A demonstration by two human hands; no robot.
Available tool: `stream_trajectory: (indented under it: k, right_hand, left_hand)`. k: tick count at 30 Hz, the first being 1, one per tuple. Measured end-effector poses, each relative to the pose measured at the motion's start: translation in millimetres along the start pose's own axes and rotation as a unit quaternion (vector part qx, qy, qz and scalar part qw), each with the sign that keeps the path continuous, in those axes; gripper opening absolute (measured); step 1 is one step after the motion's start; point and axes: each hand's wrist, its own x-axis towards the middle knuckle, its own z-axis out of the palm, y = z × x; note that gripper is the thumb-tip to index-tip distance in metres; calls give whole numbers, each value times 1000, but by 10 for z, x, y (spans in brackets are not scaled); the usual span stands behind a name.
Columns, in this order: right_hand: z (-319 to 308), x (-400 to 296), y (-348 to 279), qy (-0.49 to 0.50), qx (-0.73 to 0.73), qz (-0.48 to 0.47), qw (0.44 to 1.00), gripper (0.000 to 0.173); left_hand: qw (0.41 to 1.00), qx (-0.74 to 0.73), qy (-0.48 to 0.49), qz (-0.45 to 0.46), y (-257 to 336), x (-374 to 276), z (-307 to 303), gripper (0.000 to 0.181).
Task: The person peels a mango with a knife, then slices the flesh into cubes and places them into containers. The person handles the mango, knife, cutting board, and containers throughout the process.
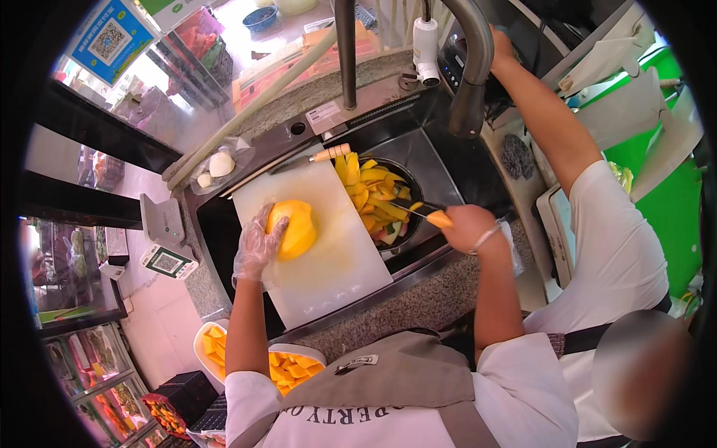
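My left hand, in a clear plastic glove, grips the left side of a large peeled yellow fruit, perhaps a mango. The fruit rests on a white cutting board laid across the sink. My right hand, bare with a bracelet at the wrist, is closed around the light wooden handle of a knife. Its dark blade points left over a round dark container heaped with yellow peels, and a scrap of peel is near the blade. Another wooden-handled knife lies along the board's far edge.
A faucet arches over the black sink. White tubs of orange fruit chunks stand close to my body. A bag with white pieces sits on the left ledge. On the right, a co-worker's arm reaches past the faucet.
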Motion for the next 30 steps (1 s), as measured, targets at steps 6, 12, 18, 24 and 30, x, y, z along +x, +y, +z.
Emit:
stream_trajectory:
  k: [6,12,18,24,30]
  right_hand:
    - [-597,-172,85,-220,310,77,922,32]
    - [204,142,303,-245,566,140,775,36]
    - [795,136,-7,-289,798,155,506,44]
    - [913,-106,-909,-242,907,227,258,43]
    - [580,-388,-1304,-265,906,243,223,41]
  left_hand:
    - [1000,8,7,5,50,4,17,56]
    - [1000,-24,14,-2,-78,11,80,57]
    - [999,-38,13,-7,-62,12,59,56]
    - [998,-56,-2,-29,-24,26,61,54]
    - [997,-67,30,29,-130,23,111,56]
